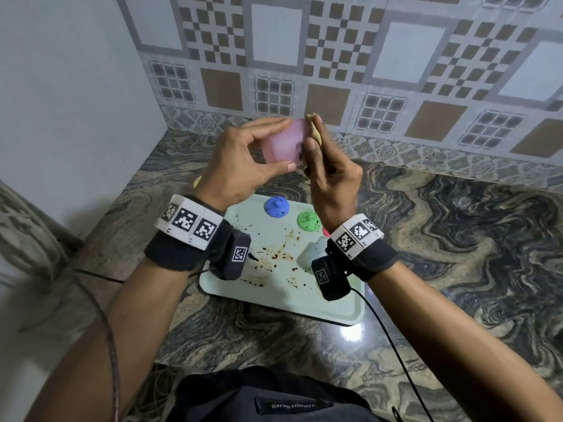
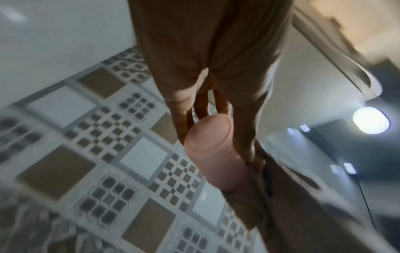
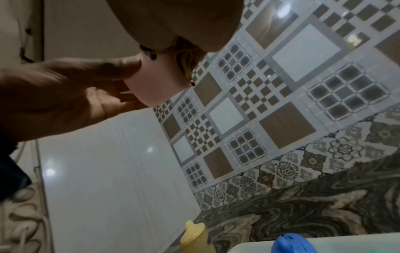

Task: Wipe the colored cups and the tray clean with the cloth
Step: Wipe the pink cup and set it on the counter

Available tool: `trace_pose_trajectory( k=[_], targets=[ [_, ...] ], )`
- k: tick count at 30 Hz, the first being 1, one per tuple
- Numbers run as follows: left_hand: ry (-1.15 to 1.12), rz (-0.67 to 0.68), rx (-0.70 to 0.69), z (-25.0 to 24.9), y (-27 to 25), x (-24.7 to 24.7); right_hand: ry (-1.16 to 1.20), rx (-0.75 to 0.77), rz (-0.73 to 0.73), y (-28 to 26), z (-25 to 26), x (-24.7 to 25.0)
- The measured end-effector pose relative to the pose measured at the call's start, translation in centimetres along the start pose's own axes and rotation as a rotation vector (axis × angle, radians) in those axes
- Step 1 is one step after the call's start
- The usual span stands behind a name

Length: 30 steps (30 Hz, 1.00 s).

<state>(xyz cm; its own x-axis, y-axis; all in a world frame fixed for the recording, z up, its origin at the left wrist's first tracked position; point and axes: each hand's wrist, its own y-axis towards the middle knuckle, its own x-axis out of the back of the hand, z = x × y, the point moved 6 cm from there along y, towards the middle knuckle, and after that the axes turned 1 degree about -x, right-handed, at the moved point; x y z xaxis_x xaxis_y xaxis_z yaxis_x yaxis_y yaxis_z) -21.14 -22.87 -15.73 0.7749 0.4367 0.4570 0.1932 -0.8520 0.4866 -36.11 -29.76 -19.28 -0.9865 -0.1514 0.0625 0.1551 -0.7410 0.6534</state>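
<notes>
Left grip (image 1: 243, 161) grasps 1 pink cup (image 1: 285, 141); right grip (image 1: 330, 175) pinches yellow cloth (image 1: 315, 130) vs cup. Tray (image 1: 335, 309): 1 blue (image 1: 276, 207), 1 green cup (image 1: 308, 220).

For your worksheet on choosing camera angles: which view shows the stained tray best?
The head view: the tray lies nearly whole on the counter, brown stains visible across it. The right wrist view catches only a pale corner at its bottom edge, beside the blue cup. The left wrist view shows none of it.
</notes>
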Motion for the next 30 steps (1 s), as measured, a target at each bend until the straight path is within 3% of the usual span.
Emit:
trace_pose_trajectory(
  k=[2,5,7,10,15,17,19,22,26,30],
  targets=[
    [-0.121,0.025,0.096,0.3,-0.3,0.5,-0.015,0.005,0.016,-0.1,0.3,-0.2],
    [-0.202,0.044,0.353,1.5,-0.9,1.0,0.002,0.027,0.053,-0.3,0.5,-0.5],
    [-0.216,0.155,0.491,2.3,-1.8,0.7,0.01,0.042,0.09,-0.5,0.5,-0.7],
    [-0.21,0.219,0.589,3.1,-3.3,0.8,0.016,0.081,0.176,-1.0,0.7,-1.0],
    [-0.426,0.053,0.68,4.2,-5.4,0.8,0.032,0.18,0.405,-1.8,1.0,-2.6],
    [-0.423,0.021,0.695,5.1,-6.4,0.7,0.038,0.12,0.51,-1.7,0.4,-3.7],
    [-0.42,-0.03,0.747,6.9,-7.7,0.6,0.075,-0.041,0.627,-1.6,-0.9,-5.3],
    [-0.431,-0.181,0.83,10.1,-10.2,0.5,0.168,-0.248,0.598,-1.0,-3.4,-6.7],
    [-0.43,-0.406,0.897,14.9,-15.0,0.9,0.089,-0.268,0.594,-0.7,-5.5,-8.0],
    [-0.273,-0.609,0.976,19.5,-19.0,2.3,-0.001,-0.252,0.616,-1.1,-6.6,-8.6]
  ],
)
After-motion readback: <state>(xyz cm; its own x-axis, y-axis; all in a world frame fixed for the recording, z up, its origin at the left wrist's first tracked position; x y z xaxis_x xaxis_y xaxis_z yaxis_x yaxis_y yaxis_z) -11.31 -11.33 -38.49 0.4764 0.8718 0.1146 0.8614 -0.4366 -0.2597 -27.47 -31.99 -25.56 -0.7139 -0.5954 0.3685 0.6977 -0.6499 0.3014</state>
